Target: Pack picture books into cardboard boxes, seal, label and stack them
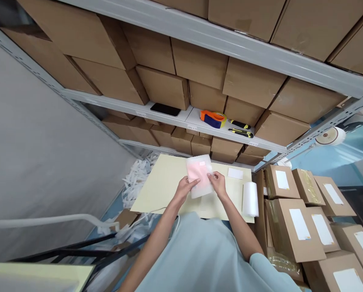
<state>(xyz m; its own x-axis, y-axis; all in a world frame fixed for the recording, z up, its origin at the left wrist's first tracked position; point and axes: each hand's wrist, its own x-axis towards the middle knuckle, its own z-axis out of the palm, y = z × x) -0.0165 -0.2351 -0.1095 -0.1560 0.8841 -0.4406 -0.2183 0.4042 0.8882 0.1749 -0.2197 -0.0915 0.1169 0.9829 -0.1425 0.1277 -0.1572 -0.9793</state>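
Note:
Between my two hands is a translucent plastic bag (201, 172) with something flat and pink inside and a small white label near its top. My left hand (186, 188) grips its lower left side, thumb across the front. On the right edge, my right hand (217, 182) pinches the bag between thumb and fingers. The bag is held above a pale yellow table (166, 174). To the right of my right hand lie a small white card or label stack (235, 173) and a white roll of wrapping film or foam (250, 198).
Metal shelves (181, 119) packed with cardboard boxes rise behind the table. On one shelf lie a black phone (165, 109), an orange and blue tape dispenser (212, 119) and box cutters (241, 132). Labelled cartons (300, 227) are stacked at right; white scraps (137, 182) cover the floor at left.

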